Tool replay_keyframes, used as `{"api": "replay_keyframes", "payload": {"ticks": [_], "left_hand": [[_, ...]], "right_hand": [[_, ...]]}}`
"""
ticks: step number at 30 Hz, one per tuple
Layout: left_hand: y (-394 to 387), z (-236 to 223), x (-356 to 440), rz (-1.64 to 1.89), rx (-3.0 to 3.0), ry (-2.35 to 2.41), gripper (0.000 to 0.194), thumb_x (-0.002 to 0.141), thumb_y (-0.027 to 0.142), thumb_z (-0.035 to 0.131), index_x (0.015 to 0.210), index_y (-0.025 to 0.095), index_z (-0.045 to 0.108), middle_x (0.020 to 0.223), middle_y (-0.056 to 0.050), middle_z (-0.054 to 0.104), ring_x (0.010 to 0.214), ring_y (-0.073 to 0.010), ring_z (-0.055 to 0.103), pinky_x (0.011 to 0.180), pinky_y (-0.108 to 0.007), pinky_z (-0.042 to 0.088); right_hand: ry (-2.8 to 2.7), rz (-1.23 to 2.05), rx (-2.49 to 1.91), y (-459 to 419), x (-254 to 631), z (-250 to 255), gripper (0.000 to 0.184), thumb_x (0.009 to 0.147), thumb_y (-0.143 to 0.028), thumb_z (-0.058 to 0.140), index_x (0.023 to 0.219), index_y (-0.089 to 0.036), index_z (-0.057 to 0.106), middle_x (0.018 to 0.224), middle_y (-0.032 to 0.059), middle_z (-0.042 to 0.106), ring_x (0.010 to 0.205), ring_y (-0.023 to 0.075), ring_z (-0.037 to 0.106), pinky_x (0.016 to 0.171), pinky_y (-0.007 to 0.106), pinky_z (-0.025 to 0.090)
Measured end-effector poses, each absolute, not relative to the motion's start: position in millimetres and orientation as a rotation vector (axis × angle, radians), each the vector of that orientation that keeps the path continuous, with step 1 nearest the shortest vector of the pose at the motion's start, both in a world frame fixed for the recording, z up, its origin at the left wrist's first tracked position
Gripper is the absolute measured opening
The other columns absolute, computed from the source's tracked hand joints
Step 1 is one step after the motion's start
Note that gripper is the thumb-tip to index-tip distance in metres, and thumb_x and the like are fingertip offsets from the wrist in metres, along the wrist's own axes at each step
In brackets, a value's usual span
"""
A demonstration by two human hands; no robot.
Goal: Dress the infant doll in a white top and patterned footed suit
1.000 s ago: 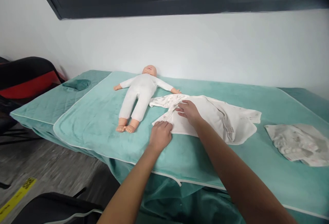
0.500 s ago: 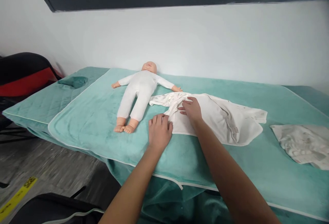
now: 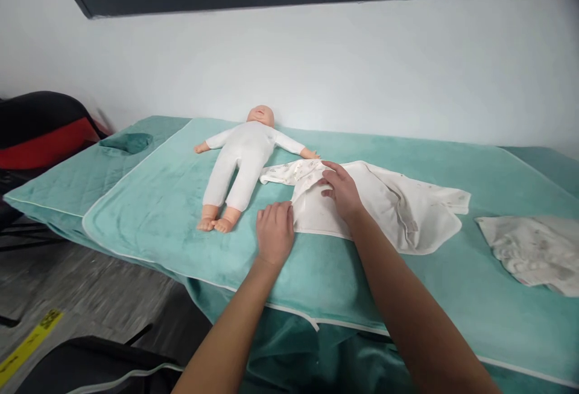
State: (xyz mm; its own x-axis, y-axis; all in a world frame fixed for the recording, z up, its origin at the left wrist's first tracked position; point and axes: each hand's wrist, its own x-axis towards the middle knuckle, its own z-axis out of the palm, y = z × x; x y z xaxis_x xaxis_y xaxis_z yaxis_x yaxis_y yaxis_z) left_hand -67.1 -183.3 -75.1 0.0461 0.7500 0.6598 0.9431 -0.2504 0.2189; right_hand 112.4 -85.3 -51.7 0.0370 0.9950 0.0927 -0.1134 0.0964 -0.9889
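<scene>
A white baby shirt (image 3: pixel 375 201) with a small print on its sleeves lies spread open on the green bed cover. At its left edge my left hand (image 3: pixel 275 234) has its fingers together, pinching the cloth; the fingertips are partly hidden. Over the shirt's upper left part is my right hand (image 3: pixel 342 192), its fingers apart and lightly touching the fabric. To the left, a baby doll (image 3: pixel 246 155) in a white body lies on its back with arms spread, one hand close to the shirt's sleeve.
A crumpled white printed garment (image 3: pixel 538 252) lies at the right. The green cover (image 3: pixel 158 213) drapes over the bed's front edge. A white wall (image 3: pixel 316 68) runs behind. Black-and-red chair (image 3: pixel 49 140) stands at the left, with a black seat (image 3: pixel 94 367) at lower left.
My left hand has shifted slightly left, drawing the shirt's left edge flatter. My right hand has lifted a little and its fingers have spread; the bunched cloth beneath is smoother.
</scene>
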Motion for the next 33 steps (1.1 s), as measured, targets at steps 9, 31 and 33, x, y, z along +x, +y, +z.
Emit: {"api": "replay_keyframes", "payload": {"ticks": [9,31,33], "left_hand": [[-182.6,-74.1,-67.2,-1.160,-1.905,-1.760,0.038,0.089,0.004,0.042,0.124,0.015,0.052,0.125,-0.018,0.056,0.117,-0.0286,0.052,0.095,-0.044,0.044],[-181.3,-73.5,-68.4,-0.737,-2.329,-1.664,0.019,0.090,0.013,0.050,0.076,0.020,0.060,0.079,-0.005,0.066,0.080,-0.0207,0.056,0.072,-0.034,0.037],[-181.7,-73.8,-68.8,-0.743,-2.327,-1.671,0.018,0.089,0.012,0.051,0.076,0.020,0.061,0.079,-0.005,0.066,0.080,-0.0208,0.056,0.072,-0.034,0.037]], "right_hand": [[-1.547,1.006,-1.035,-79.6,106.2,-63.9,0.064,0.083,-0.040,0.063,0.143,-0.027,0.047,0.152,0.0070,0.046,0.141,0.0266,0.042,0.114,0.048,0.036],[-2.350,0.131,-1.496,-69.0,109.6,-75.6,0.066,0.102,-0.049,0.025,0.155,-0.010,0.029,0.161,0.0134,0.030,0.150,0.0247,0.025,0.121,0.048,0.021],[-2.305,0.083,-1.619,-70.3,133.6,-81.3,0.066,0.101,-0.048,0.025,0.154,-0.008,0.030,0.160,0.0150,0.032,0.149,0.0262,0.027,0.121,0.049,0.021]]}}
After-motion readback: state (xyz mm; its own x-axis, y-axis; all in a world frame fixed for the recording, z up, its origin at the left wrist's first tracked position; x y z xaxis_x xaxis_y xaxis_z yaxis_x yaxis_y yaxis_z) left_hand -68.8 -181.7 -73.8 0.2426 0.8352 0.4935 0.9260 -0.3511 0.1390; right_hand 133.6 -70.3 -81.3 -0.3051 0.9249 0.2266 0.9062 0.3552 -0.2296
